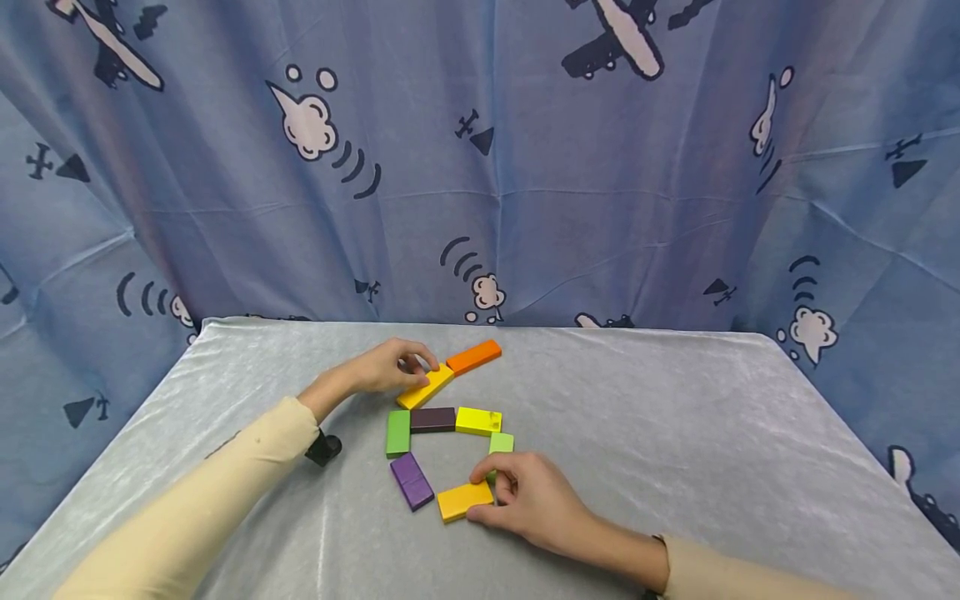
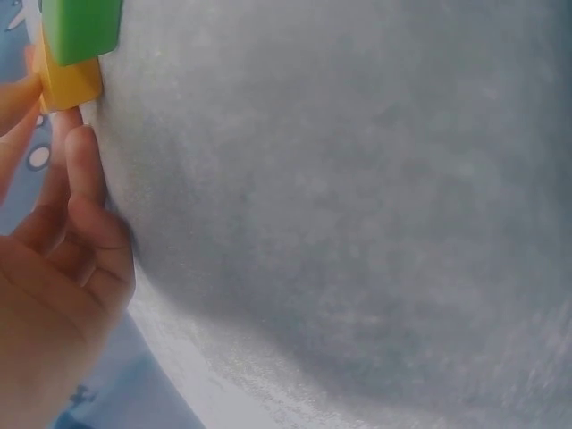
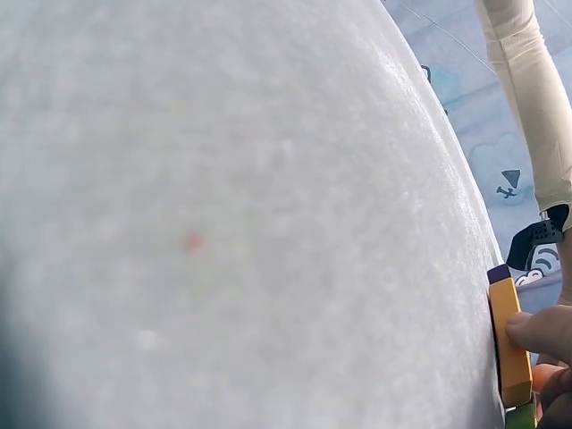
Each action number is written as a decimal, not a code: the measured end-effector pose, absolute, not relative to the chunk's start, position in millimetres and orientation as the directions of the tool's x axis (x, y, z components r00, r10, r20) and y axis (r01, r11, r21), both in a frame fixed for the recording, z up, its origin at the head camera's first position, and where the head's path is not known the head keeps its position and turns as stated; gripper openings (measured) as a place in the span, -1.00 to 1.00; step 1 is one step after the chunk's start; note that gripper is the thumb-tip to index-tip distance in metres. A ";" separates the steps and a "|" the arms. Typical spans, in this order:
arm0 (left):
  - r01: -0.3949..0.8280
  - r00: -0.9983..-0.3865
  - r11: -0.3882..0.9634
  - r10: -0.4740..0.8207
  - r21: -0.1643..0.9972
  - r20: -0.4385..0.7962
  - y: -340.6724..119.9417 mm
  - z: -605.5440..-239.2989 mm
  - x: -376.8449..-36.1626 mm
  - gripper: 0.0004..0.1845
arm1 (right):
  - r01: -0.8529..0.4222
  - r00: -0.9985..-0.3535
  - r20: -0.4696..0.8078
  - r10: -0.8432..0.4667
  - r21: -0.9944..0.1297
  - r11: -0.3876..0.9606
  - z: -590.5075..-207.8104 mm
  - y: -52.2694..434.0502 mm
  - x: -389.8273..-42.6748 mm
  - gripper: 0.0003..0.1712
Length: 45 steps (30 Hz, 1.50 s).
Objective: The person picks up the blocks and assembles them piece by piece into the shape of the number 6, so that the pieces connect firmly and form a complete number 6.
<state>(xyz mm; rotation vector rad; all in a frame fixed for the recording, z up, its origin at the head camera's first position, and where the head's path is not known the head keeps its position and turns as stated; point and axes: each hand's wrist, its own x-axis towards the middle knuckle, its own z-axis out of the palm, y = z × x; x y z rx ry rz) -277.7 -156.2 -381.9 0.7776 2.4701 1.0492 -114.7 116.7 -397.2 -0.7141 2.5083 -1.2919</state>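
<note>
Flat coloured blocks lie in a loose ring on a grey cloth-covered table (image 1: 675, 400); the landmark is the dark purple block (image 1: 432, 419) at the ring's far side. The right hand (image 1: 536, 500) pinches an orange-yellow block (image 1: 465, 501) at its right end, nearer the viewer than the landmark; the left hand (image 1: 390, 367) rests curled fingertips on a yellow block (image 1: 426, 387) just beyond it. The blocks look light, rigid and smooth, best taken by the long edges; no containers show.
</note>
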 end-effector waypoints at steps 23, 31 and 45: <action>0.355 -0.789 0.573 0.608 0.739 -0.093 -156.1 -380.2 -276.1 -0.78 | -0.298 -0.862 0.004 -0.507 -0.812 0.501 -396.9 112.6 -114.6 -0.72; 0.347 -0.791 0.574 0.604 0.742 -0.097 -155.8 -379.8 -275.8 -0.78 | -0.317 -0.863 0.021 -0.505 -0.801 0.508 -397.3 111.8 -114.8 -0.72; 0.340 -0.795 0.578 0.598 0.742 -0.102 -155.6 -381.1 -276.6 -0.78 | -0.315 -0.867 0.011 -0.498 -0.787 0.531 -396.8 111.4 -115.8 -0.71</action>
